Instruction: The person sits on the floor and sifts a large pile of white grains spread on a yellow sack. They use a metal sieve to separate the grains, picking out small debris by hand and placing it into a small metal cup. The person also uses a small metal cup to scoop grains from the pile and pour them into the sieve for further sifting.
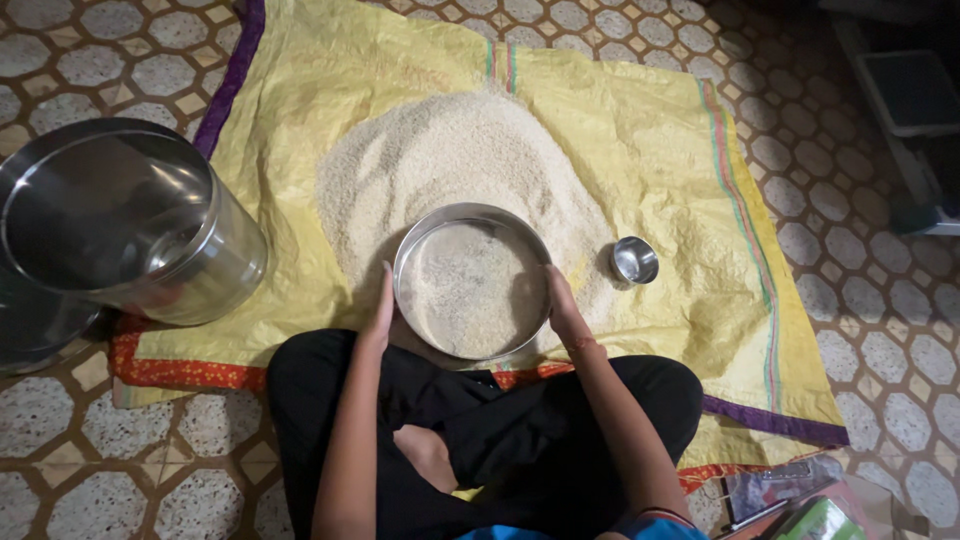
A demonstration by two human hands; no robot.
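Sieving is under way, I judge: left hand [379, 312] and right hand [561, 305] clasp the round steel sieve [471, 280] holding pale grain, at the near edge of the grain heap [450, 160]; next calls for level shaking

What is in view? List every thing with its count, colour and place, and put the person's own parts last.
round sieve: one, steel, on the sheet before the knees, grain inside
grain heap: one, pale beige, mid-sheet
woven sheet: one, yellow with striped borders, on the floor
small bowl: one, steel, right of the sieve
large canister: one, steel, left, open
tiled floor: brown and grey
crossed legs: black trousers, bottom centre
left hand: on the sieve's left rim
right hand: on its right rim
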